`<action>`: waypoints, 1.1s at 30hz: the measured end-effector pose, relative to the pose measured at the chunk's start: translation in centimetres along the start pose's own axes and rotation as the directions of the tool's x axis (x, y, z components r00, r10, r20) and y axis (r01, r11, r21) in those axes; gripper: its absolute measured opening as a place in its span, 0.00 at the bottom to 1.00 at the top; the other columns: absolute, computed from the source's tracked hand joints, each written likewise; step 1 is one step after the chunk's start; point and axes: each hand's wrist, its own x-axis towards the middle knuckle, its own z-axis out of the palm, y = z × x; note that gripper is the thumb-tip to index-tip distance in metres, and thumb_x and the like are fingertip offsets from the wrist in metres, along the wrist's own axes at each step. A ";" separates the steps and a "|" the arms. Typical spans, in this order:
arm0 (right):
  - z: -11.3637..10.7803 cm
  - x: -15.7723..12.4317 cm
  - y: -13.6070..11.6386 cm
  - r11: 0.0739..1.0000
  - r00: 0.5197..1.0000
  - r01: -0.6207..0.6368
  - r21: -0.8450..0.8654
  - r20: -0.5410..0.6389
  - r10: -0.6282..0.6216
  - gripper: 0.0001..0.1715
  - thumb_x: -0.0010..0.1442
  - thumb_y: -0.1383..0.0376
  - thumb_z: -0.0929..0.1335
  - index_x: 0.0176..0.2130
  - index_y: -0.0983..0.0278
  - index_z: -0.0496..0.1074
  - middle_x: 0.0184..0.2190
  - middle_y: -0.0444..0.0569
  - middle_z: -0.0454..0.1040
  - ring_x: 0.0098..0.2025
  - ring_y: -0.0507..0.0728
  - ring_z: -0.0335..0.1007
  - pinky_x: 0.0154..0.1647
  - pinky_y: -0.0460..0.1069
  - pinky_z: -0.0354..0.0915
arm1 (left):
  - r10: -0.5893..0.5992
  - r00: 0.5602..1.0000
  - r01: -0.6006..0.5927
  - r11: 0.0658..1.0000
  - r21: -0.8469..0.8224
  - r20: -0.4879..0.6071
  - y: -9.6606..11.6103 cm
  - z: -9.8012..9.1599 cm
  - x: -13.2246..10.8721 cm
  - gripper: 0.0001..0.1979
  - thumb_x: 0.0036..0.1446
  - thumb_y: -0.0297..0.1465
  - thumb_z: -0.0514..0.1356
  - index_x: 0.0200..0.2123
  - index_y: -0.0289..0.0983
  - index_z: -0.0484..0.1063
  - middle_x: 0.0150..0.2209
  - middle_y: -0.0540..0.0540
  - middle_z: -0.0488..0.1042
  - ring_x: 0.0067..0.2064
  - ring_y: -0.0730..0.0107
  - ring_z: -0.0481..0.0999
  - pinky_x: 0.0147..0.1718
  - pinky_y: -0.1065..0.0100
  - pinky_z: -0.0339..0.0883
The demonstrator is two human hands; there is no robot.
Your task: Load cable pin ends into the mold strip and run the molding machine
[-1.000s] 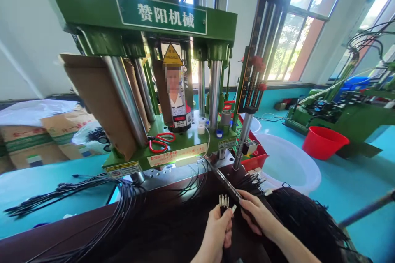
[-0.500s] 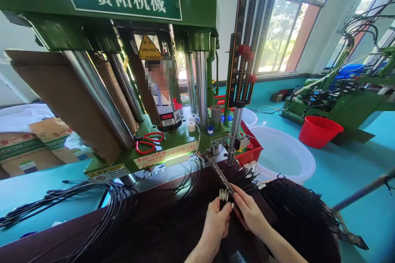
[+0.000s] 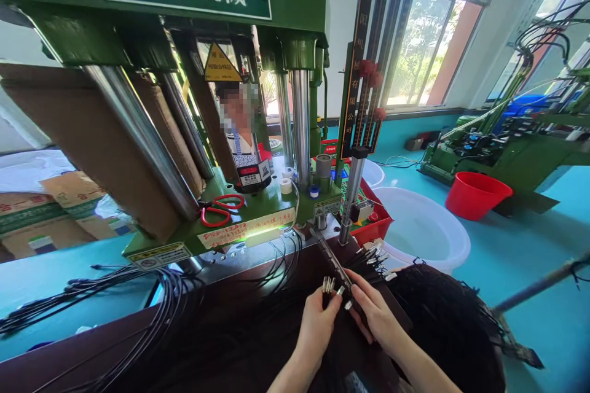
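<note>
The left hand [image 3: 318, 325] pinches a small bundle of black cables with silver metal plugs [image 3: 328, 284], held upright above the dark brown surface [image 3: 138, 344]. The right hand [image 3: 375, 313] pinches a single silver plug [image 3: 349, 303] just beside the bundle; half a second ago its fingers met the bundle. Judged: one plug is being separated. The long metal jig bar [image 3: 332, 260] lies just beyond.

L hand [image 3: 318, 325] & R hand [image 3: 375, 313] both bare; no gloves, rings or watch; forearms uncovered, no sleeves in view.
</note>
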 end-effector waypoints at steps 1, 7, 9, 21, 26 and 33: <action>-0.1 0.1 0.1 1.000 1.000 0.001 -0.009 0.022 0.000 0.37 0.56 0.49 0.60 0.57 0.66 0.54 0.12 0.36 0.60 0.09 0.44 0.46 0.04 0.38 0.44 | 0.050 0.999 -0.051 0.998 0.039 0.006 0.0 0.0 0.0 0.13 0.40 0.38 0.64 0.22 0.33 0.68 0.19 0.52 0.65 0.22 0.78 0.60 0.21 0.74 0.53; -0.4 0.3 0.5 0.994 0.992 0.037 -0.105 0.120 -0.025 0.33 0.58 0.50 0.58 0.57 0.66 0.55 0.12 0.35 0.58 0.08 0.44 0.45 0.05 0.38 0.44 | 0.081 0.997 -0.081 0.990 0.113 0.006 -0.1 -0.1 -0.1 0.10 0.42 0.34 0.62 0.21 0.33 0.68 0.18 0.52 0.65 0.23 0.76 0.60 0.23 0.73 0.53; -0.3 0.3 0.6 0.985 0.991 0.065 -0.161 0.125 -0.045 0.33 0.59 0.50 0.58 0.58 0.65 0.54 0.12 0.34 0.57 0.09 0.44 0.45 0.05 0.38 0.45 | 0.075 0.997 -0.074 0.991 0.115 -0.007 0.0 -0.2 -0.2 0.10 0.41 0.34 0.62 0.20 0.33 0.68 0.18 0.52 0.65 0.22 0.76 0.60 0.23 0.73 0.53; -0.4 -0.1 0.0 0.999 0.999 0.020 -0.026 0.033 -0.020 0.34 0.58 0.50 0.59 0.57 0.67 0.54 0.11 0.36 0.60 0.07 0.43 0.47 0.04 0.38 0.42 | -0.126 0.992 0.119 0.968 -0.222 -0.015 1.1 -0.7 -0.1 0.25 0.41 0.56 0.54 0.28 0.40 0.57 0.13 0.63 0.48 0.12 0.84 0.43 0.10 0.78 0.39; -0.6 -0.1 0.3 0.997 0.992 0.015 -0.071 0.128 -0.006 0.34 0.58 0.51 0.60 0.57 0.66 0.54 0.12 0.36 0.60 0.08 0.43 0.46 0.05 0.37 0.44 | -0.138 0.983 0.156 0.974 -0.163 0.119 1.4 -0.4 -0.6 0.25 0.36 0.52 0.61 0.25 0.38 0.58 0.13 0.61 0.53 0.12 0.86 0.48 0.11 0.78 0.40; -1.5 0.3 0.4 0.992 0.977 0.012 -0.128 0.214 0.016 0.32 0.59 0.52 0.59 0.57 0.65 0.55 0.13 0.36 0.59 0.09 0.43 0.45 0.05 0.38 0.45 | -0.199 0.965 0.219 0.970 -0.109 0.171 2.0 -0.8 -0.9 0.24 0.37 0.52 0.60 0.23 0.39 0.56 0.09 0.63 0.50 0.10 0.86 0.43 0.09 0.78 0.37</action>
